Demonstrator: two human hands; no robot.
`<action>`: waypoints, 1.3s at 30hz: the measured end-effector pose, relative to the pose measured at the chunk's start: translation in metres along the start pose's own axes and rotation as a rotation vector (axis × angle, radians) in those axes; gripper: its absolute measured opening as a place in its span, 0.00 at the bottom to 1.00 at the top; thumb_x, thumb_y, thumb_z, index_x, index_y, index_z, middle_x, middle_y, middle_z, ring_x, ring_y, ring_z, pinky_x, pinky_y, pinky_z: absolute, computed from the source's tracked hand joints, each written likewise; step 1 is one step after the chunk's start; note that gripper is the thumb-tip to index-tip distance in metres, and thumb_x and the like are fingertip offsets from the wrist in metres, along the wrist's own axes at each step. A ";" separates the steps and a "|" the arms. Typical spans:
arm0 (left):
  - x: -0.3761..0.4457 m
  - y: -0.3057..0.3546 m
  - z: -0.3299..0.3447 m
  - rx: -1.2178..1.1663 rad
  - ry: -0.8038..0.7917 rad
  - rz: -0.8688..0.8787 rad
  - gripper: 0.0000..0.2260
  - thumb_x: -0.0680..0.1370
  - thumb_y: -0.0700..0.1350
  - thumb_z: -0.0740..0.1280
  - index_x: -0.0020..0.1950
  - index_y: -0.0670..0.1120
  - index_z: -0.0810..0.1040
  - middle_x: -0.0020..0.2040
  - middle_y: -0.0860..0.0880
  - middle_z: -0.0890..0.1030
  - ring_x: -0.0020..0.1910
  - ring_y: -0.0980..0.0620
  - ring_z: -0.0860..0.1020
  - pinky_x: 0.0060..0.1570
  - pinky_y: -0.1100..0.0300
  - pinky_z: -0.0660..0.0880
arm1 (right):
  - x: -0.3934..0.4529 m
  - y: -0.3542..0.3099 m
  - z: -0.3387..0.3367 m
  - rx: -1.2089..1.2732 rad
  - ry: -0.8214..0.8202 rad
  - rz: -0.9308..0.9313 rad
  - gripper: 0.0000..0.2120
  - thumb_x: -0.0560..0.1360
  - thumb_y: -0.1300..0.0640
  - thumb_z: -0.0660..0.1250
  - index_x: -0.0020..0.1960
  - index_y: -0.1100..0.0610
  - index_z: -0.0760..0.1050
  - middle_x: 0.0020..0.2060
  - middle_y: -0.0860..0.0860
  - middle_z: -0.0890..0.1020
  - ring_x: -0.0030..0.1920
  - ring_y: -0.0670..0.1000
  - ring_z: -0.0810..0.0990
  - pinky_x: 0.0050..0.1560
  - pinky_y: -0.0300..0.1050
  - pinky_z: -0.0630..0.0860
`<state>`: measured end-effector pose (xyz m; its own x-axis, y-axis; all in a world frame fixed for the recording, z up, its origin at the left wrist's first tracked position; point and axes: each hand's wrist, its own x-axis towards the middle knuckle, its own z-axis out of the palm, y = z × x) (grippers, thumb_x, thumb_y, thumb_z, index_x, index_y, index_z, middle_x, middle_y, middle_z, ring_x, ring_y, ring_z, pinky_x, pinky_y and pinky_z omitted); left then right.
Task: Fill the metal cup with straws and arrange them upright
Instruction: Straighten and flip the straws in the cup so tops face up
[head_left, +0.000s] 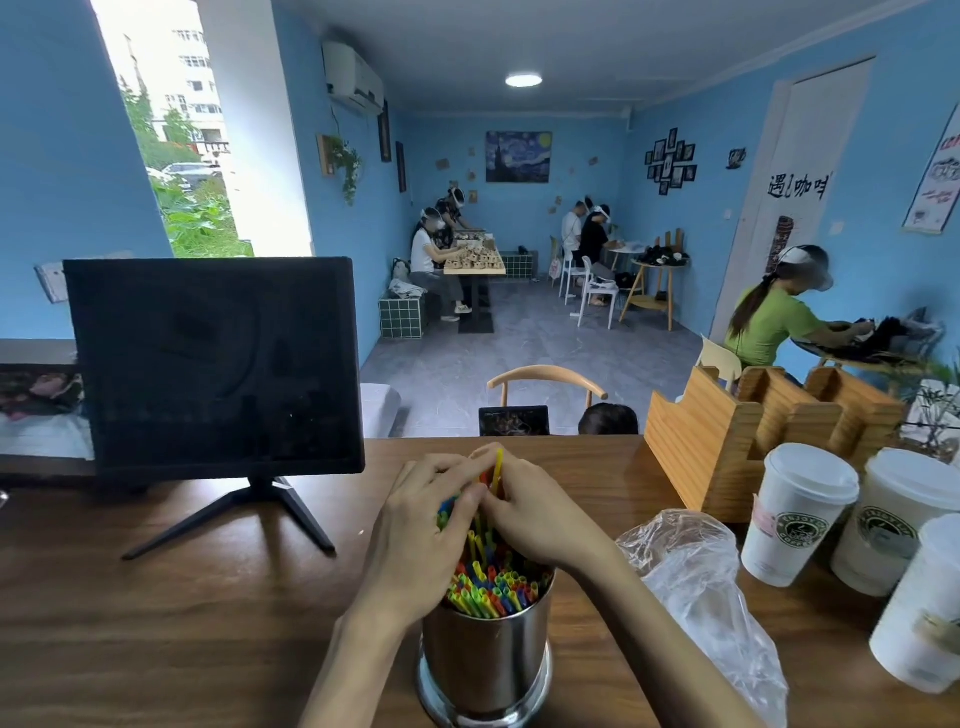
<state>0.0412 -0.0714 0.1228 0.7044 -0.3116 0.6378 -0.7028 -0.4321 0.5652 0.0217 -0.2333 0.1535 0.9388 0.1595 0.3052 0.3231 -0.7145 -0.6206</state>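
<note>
Both grips are closed on the coloured straws (491, 587): left hand (421, 525) and right hand (535, 509) pinch the tall ends together. The straws stand in the metal cup (485, 660), near the worktop (208, 623) front edge, beside a plastic bag (696, 582).

Daylight floods in through the window (171, 145), blown out white; round ceiling lamp (523, 80) adds fill. Room evenly bright, shadows soft. Wide-angle bends edges. Glare on the metal cup (485, 660). Far people soft, possibly blurred.
</note>
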 end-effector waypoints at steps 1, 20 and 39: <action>0.000 0.000 0.000 0.013 0.006 -0.007 0.13 0.82 0.50 0.65 0.64 0.64 0.78 0.57 0.64 0.77 0.61 0.57 0.75 0.58 0.58 0.75 | 0.000 0.001 0.000 0.005 -0.008 0.006 0.10 0.82 0.53 0.60 0.62 0.53 0.71 0.55 0.50 0.81 0.56 0.50 0.79 0.56 0.50 0.77; -0.005 0.000 -0.004 0.043 -0.091 -0.146 0.20 0.78 0.66 0.56 0.58 0.59 0.83 0.54 0.64 0.80 0.59 0.64 0.74 0.58 0.57 0.75 | -0.007 0.014 -0.009 0.228 0.006 0.013 0.26 0.77 0.50 0.72 0.73 0.44 0.71 0.63 0.39 0.77 0.61 0.38 0.76 0.59 0.36 0.75; -0.011 -0.013 0.006 -0.244 -0.088 -0.534 0.25 0.74 0.68 0.63 0.68 0.60 0.77 0.60 0.60 0.81 0.59 0.60 0.80 0.59 0.57 0.78 | -0.014 0.037 0.003 0.295 0.141 0.364 0.17 0.78 0.39 0.66 0.44 0.50 0.84 0.40 0.44 0.87 0.43 0.42 0.84 0.48 0.42 0.80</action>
<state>0.0426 -0.0672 0.1052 0.9650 -0.1781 0.1923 -0.2442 -0.3443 0.9066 0.0212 -0.2595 0.1241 0.9785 -0.1729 0.1120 0.0156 -0.4798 -0.8773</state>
